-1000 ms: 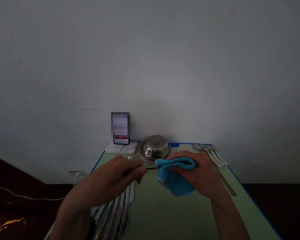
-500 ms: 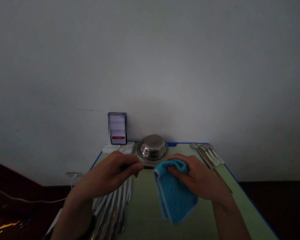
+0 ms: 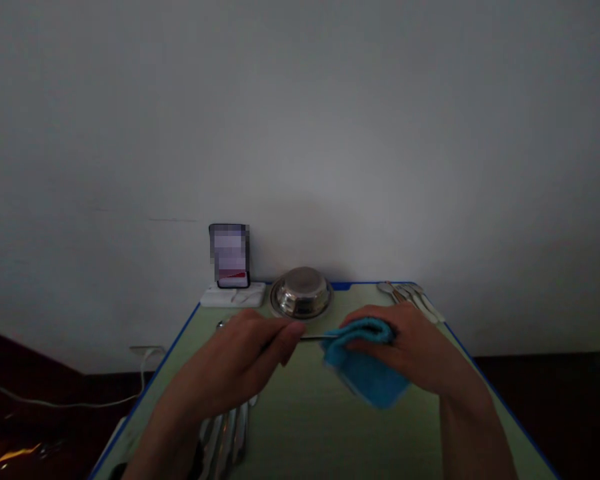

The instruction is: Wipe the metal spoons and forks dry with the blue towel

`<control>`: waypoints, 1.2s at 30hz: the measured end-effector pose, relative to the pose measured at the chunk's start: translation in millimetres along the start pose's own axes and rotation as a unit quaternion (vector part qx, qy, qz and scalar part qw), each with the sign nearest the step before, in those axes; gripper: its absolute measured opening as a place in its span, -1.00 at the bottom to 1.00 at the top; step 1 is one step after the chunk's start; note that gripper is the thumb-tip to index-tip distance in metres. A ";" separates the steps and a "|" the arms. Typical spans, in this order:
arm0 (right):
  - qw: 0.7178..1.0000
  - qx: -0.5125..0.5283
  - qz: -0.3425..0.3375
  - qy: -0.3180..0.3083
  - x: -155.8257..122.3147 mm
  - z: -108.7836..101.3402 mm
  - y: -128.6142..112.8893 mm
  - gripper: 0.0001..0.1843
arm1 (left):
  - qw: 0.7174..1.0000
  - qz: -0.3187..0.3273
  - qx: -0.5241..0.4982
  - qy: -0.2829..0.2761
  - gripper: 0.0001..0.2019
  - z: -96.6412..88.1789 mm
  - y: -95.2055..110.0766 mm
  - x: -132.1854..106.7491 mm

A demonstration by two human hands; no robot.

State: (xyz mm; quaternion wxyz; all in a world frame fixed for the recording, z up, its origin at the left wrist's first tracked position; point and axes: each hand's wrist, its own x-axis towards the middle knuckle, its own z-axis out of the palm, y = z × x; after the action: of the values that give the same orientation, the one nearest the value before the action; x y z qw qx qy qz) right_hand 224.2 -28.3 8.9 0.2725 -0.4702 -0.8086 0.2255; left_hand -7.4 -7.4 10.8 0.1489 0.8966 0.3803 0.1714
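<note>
My left hand (image 3: 250, 357) is closed on one end of a thin metal utensil (image 3: 316, 337), held level above the table. The utensil's kind cannot be made out, since its ends are hidden by the hand and the cloth. A folded light-blue cloth (image 3: 373, 377) is pinched in my right hand (image 3: 415, 343) and wraps the utensil's other end. Below my left forearm lie several metal pieces of cutlery (image 3: 229, 433), partly covered by the arm. Just beyond both hands, an upside-down steel bowl (image 3: 304, 293) rests on the table.
A phone (image 3: 231, 253) leans upright on a white block (image 3: 210, 297) at the back left. Spoons and other cutlery (image 3: 420, 299) lie at the back right. The green table (image 3: 330, 433) has a blue edge and meets the wall. A white cable (image 3: 80, 404) runs at the left.
My right hand and the cloth have shifted right, and the cloth's hanging part has swung up and right. My left hand has moved slightly right. More of the utensil shows between them.
</note>
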 end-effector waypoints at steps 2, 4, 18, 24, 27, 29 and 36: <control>0.999 -0.025 -0.013 -0.036 2.4 7.6 -2.4 -0.84 | 0.999 -0.009 0.048 0.016 -0.56 3.3 7.7 0.8; 0.995 -0.057 -0.035 -0.076 5.4 17.3 -6.0 -0.83 | 0.996 -0.004 0.088 0.005 -0.55 8.0 13.2 2.0; 0.999 -0.031 -0.010 -0.006 5.0 6.5 2.3 -0.77 | 0.998 0.012 -0.024 -0.052 -0.61 -1.5 -22.1 0.5; 0.998 -0.038 0.040 0.020 3.3 3.7 5.8 -0.73 | 0.998 -0.009 -0.052 -0.031 -0.60 -6.5 -31.4 0.8; 0.997 -0.042 0.069 -0.004 3.1 3.7 13.9 -0.73 | 0.997 -0.042 -0.062 -0.018 -0.61 -10.4 -44.5 -0.2; 0.995 -0.039 0.086 -0.021 4.1 5.5 24.0 -0.73 | 0.992 -0.091 -0.080 0.020 -0.62 -12.2 -57.1 -2.2; 0.991 0.078 0.057 -0.088 15.6 46.8 48.2 -0.51 | 0.971 -0.149 -0.188 0.015 -0.58 1.5 -67.6 8.5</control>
State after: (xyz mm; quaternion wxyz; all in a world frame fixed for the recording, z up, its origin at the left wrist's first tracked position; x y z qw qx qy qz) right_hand 218.0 2.4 -52.6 0.2230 -0.4711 -0.7814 0.3432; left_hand -43.9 43.7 -15.7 0.3334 0.7831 0.4724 0.2288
